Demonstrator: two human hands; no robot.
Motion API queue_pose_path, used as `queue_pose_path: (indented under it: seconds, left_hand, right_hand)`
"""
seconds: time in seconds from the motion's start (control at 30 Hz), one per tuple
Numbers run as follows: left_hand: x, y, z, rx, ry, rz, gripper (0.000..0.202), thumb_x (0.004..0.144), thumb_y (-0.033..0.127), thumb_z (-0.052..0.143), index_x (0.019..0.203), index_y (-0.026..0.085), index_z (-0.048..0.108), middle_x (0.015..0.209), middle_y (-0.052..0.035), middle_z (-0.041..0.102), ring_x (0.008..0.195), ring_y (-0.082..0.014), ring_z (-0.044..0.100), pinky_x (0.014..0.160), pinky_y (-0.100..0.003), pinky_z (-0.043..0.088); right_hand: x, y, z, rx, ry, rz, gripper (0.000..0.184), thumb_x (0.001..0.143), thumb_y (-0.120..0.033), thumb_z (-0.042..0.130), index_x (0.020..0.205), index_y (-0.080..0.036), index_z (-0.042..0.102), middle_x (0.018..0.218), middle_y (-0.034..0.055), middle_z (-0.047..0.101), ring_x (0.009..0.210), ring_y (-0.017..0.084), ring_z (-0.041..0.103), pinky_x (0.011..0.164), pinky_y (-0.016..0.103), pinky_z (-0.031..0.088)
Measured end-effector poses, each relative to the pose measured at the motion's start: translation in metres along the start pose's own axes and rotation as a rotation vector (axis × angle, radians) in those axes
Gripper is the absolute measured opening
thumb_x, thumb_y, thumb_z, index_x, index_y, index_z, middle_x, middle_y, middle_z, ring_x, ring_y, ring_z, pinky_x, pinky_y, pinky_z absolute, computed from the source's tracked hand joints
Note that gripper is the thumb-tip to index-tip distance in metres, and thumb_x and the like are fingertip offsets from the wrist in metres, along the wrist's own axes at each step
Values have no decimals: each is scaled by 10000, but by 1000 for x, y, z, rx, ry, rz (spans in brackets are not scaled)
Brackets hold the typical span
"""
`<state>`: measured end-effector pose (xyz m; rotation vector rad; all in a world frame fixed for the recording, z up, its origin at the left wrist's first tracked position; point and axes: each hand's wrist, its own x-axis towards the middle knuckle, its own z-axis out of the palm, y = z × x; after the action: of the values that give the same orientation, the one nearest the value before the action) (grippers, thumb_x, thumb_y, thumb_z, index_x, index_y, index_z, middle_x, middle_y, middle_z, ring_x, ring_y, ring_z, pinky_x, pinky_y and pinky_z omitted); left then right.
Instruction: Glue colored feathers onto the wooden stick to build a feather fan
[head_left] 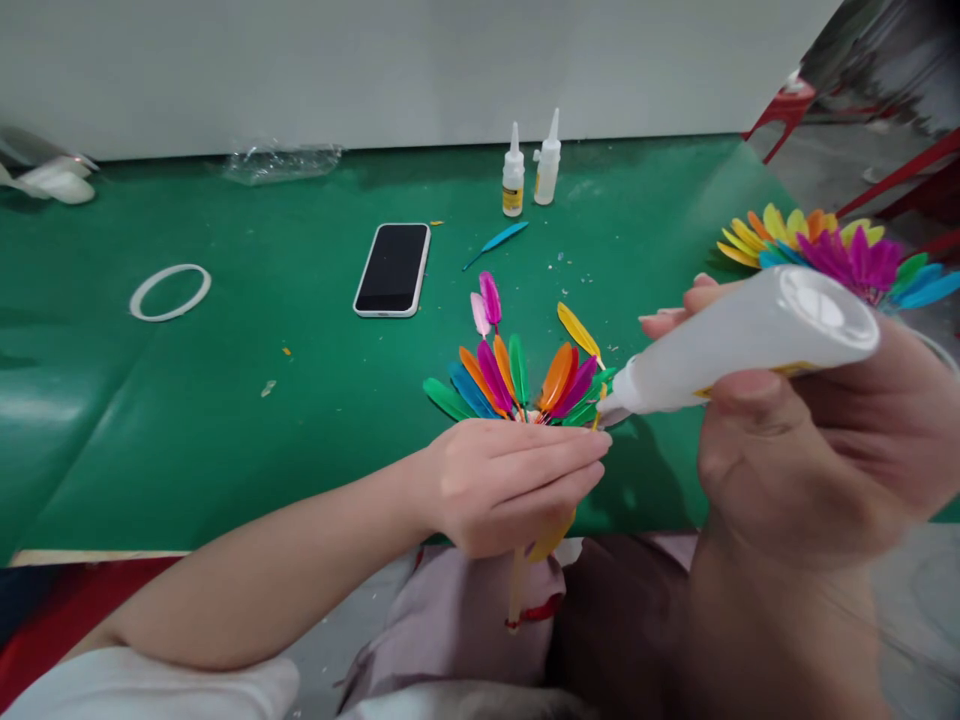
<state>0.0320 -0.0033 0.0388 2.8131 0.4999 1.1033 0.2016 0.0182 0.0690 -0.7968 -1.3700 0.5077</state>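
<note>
My left hand (517,480) is closed around a fan of coloured feathers (495,378), whose wooden stick points down below the fingers. Orange, blue, magenta and green feathers spread above the knuckles. In my right hand (810,460) is a translucent glue bottle (720,345), tilted with its nozzle down to the left. The nozzle tip is by my left fingertips, close to a small yellow piece there. Whether the tip touches it I cannot tell. A loose yellow feather (580,333) lies just behind the nozzle.
Two small glue bottles (513,180) stand upright at the back of the green table (247,440). A blue feather (504,238), a phone (393,270), a white ring (171,292) and clear plastic wrap (282,163) lie around. More bright feathers (847,250) sit at the right edge.
</note>
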Motion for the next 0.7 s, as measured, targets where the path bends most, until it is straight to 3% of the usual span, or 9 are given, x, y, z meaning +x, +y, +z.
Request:
queue_pose_path:
  seconds: [0.4,0.7]
  left_hand:
    - [1,1,0,-6,17,-27,145,810,94,532,919,47,615,995,-130,672,1025,-176,600,937,-248,488]
    - [7,1,-1,-39,29,-58,129,811,88,531,901,67,621,970,-114,683,966,-163,629,884,-228,519]
  right_hand:
    - [2,-1,-2,-52,-33,-4,204,747,-292,631,950,-309,649,914,-54,609,786,190,594,676,390,516]
    - [6,1,-2,-78,20,-4,183,729,-293,642,910,-319,659,856,-68,611,753,190,596,653,387,521]
